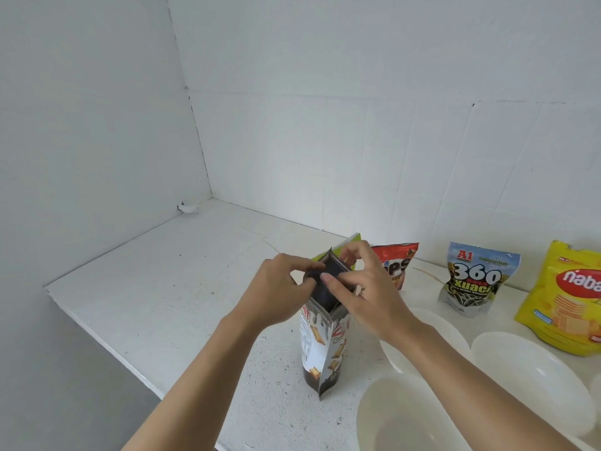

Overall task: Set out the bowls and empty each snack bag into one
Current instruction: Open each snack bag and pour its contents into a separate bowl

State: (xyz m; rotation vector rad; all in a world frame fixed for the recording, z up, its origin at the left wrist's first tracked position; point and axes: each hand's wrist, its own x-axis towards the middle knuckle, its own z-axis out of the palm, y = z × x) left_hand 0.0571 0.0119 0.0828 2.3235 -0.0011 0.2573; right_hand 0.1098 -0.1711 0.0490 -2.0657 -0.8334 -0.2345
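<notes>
A white and brown snack bag point(320, 349) stands upright on the white counter point(156, 288). My left hand point(276, 288) pinches the left side of its dark top edge, and my right hand point(364, 284) pinches the right side. Three white bowls sit to the right: one near the front point(400, 418), one behind my right forearm point(452, 330) and one further right point(527, 369). Behind stand a red chips bag point(396, 265), a blue and black 360 bag point(474, 281) and a yellow Nabati bag point(566, 297). A green-edged bag point(353, 239) peeks out behind my hands.
White tiled walls point(325, 125) close the counter at the back and left, meeting in a corner. The counter's left edge point(97, 336) drops off beside my left arm. Dark specks dot the counter surface.
</notes>
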